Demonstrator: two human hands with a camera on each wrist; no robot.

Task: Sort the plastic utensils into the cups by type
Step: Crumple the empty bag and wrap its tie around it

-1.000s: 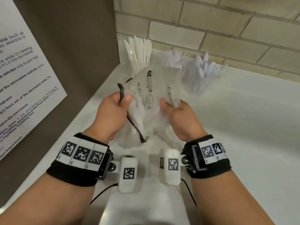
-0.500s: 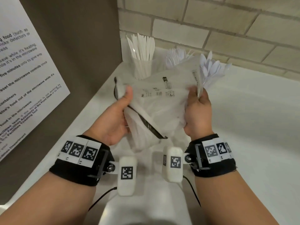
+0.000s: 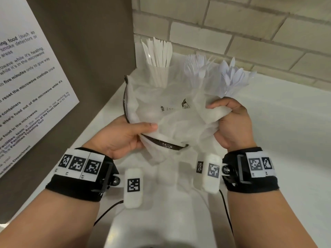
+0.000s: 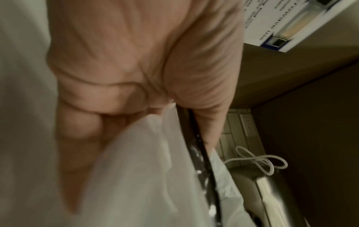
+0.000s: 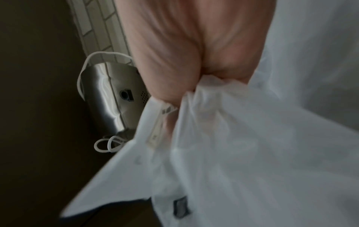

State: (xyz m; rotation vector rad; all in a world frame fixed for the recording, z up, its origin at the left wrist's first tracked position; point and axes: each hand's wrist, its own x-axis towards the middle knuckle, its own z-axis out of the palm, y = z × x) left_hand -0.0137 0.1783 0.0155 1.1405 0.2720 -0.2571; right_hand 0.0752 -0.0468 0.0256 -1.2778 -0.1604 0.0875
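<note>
Utensils of white plastic stand sorted in three clear cups at the back of the white table, against the tan brick wall (image 3: 268, 24): white plastic knives (image 3: 158, 56) on the left, white plastic forks (image 3: 196, 66) in the middle, white plastic spoons (image 3: 232, 76) on the right. The cups themselves are largely hidden behind a translucent white plastic bag with a black zip-seal edge (image 3: 170, 115), held just in front of them above the table (image 3: 286, 140).

Left hand (image 3: 120, 138) — grip closed on the bag's mouth, thumb lying across the top of the film beside the black seal strip, fingers curled underneath; the left wrist view shows the strip (image 4: 202, 153) running past the palm. Right hand (image 3: 232, 126) — grip closed tight on a gathered bunch of the bag's opposite end, film crumpled inside the fist; the right wrist view confirms the bunched film (image 5: 233, 138) emerging from the curled fingers. Whether any utensils are inside the bag cannot be told.

A white printed notice (image 3: 26, 95) hangs on the brown panel at the left. A brushed-metal appliance with a white cord (image 5: 108, 95) shows in the right wrist view.
</note>
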